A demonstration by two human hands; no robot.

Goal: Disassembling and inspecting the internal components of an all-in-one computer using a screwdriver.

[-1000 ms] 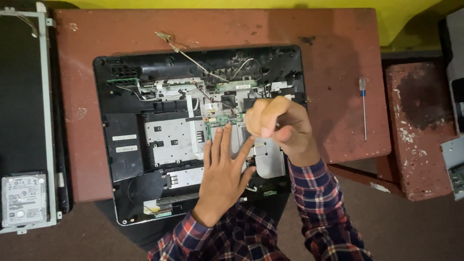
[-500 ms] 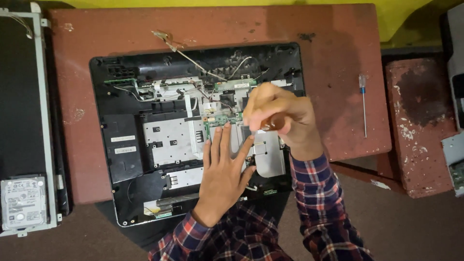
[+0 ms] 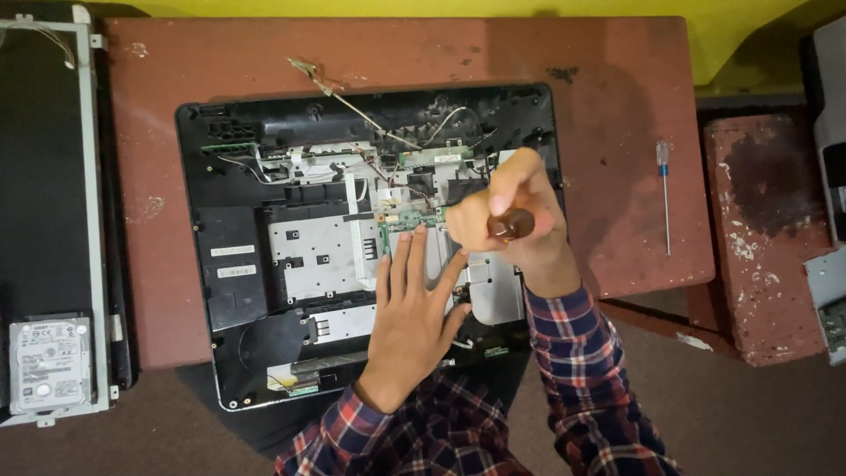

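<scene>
Gripping a brown-handled screwdriver [image 3: 511, 224] in a closed fist, the right hand [image 3: 515, 220] holds the tool upright over the small green circuit board [image 3: 410, 218] near the middle of the opened computer case [image 3: 370, 238], which lies flat on the red counter [image 3: 617, 106]. The left hand [image 3: 414, 308] rests flat on the metal plate just below that board, fingers [image 3: 401, 264] spread and holding nothing. Compared with a second ago, the right fist sits slightly lower and more to the left, and the handle end now shows between the fingers; the left hand and the case have not shifted. A second, blue-handled screwdriver [image 3: 664, 189] lies apart on the counter, and a hard drive [image 3: 48, 363] sits far left.
</scene>
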